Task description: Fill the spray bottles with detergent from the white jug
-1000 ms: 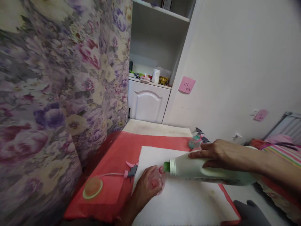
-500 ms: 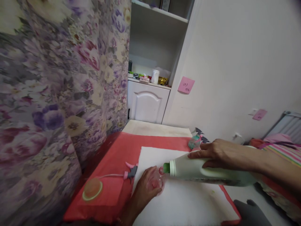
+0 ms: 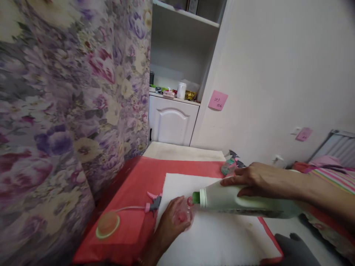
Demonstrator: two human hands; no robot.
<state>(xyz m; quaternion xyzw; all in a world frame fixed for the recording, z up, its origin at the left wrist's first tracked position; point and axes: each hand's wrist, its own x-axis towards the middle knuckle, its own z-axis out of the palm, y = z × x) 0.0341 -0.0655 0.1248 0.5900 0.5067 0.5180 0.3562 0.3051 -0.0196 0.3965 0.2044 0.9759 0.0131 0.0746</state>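
My left hand is wrapped round a small clear pinkish bottle over the white sheet. From the right, my right hand grips a large pale green bottle from above, tipped nearly level. Its green mouth meets the small bottle's open pink neck. Whether liquid is flowing cannot be made out. A pink and grey spray head with a thin tube lies left of my left hand. The tube's end reaches a round orange-topped lid.
The white sheet lies on a red cloth. A greenish spray bottle stands behind the large bottle. A floral curtain hangs at the left, and a white cabinet stands behind the table.
The view has shifted very slightly. Both hands keep their hold on the two bottles, with no clear movement between them.
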